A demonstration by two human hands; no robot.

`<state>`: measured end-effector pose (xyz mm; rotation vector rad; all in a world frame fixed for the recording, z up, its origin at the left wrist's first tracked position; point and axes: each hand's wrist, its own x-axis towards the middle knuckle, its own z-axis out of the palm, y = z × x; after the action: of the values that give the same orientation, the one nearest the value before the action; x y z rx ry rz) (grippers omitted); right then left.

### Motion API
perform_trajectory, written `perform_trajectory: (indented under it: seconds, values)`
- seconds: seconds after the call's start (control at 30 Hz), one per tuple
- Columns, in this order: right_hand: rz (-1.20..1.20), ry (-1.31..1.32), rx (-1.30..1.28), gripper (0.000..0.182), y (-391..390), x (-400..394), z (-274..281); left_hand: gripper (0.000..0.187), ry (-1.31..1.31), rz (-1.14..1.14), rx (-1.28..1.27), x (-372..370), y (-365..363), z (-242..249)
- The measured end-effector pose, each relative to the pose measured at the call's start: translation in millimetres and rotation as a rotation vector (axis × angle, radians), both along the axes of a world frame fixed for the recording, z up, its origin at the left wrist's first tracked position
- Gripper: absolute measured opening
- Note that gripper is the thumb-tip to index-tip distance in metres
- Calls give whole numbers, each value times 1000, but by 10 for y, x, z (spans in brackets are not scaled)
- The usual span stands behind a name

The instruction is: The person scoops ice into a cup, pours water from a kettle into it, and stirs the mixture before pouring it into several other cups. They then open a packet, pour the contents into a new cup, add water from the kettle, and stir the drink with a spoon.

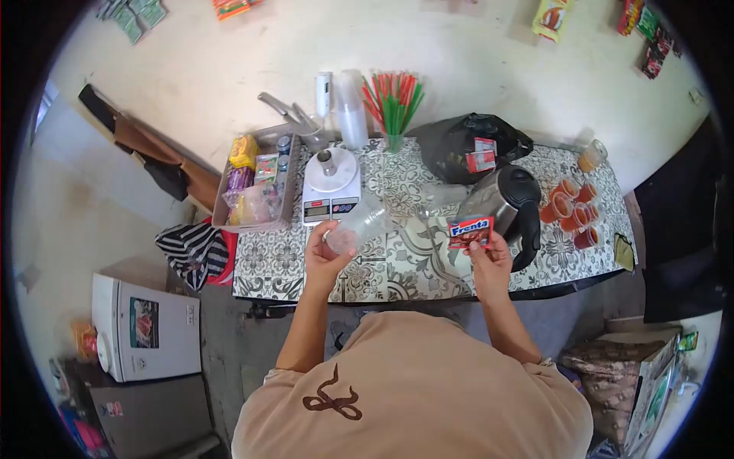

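Observation:
My left hand [327, 256] is wrapped round a clear plastic cup [363, 222], tilted with its mouth to the upper right. Between the fingers and thumb of my right hand [492, 266] is a red Frenta sachet [470, 232], its printed front facing up. Just behind that sachet stands a steel electric kettle [487, 200] with a black lid and handle. A white kitchen scale [332, 187] lies beyond the cup, with a small metal measuring cup [326, 162] on its round plate.
Several cups of reddish-orange drink [575, 216] stand on the patterned table [264, 264] at right. Along the back are a black plastic bag [451, 149], red and green straws [394, 107] and stacked clear cups [352, 111]. A grey basket [260, 226] of packets sits at left.

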<state>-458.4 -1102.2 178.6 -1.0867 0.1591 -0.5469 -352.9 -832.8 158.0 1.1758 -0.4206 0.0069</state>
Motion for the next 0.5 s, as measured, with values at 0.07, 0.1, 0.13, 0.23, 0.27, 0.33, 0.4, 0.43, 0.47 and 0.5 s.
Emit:
perform_trajectory:
  seconds: [0.07,0.1,0.13,0.23,0.27,0.33,0.4,0.43,0.47,0.5]
  values:
    - [11,-25,3,25,25,48,126,57,25,15,-104,-77,43,-13]
    - [14,-28,-20,25,37,75,160,61,-45,25,-163,-112,34,7]
    - [49,-74,-2,26,53,90,233,62,-86,-14,-222,-154,29,33]
    - [97,-142,13,27,121,130,385,62,-256,-54,-291,-252,59,69]
    - [103,-166,28,28,151,140,428,60,-251,-109,-335,-267,79,78]
    - [134,-229,44,29,212,149,522,58,-242,-224,-424,-318,77,191]
    - [181,-310,46,29,284,152,638,59,-239,-178,-446,-421,46,275]
    - [219,-350,49,32,318,154,701,59,-263,-181,-421,-425,67,278]
    - [224,-354,71,31,359,152,767,59,-287,-184,-395,-426,82,281]
    - [228,-357,93,31,405,148,832,60,-287,-184,-386,-432,99,270]
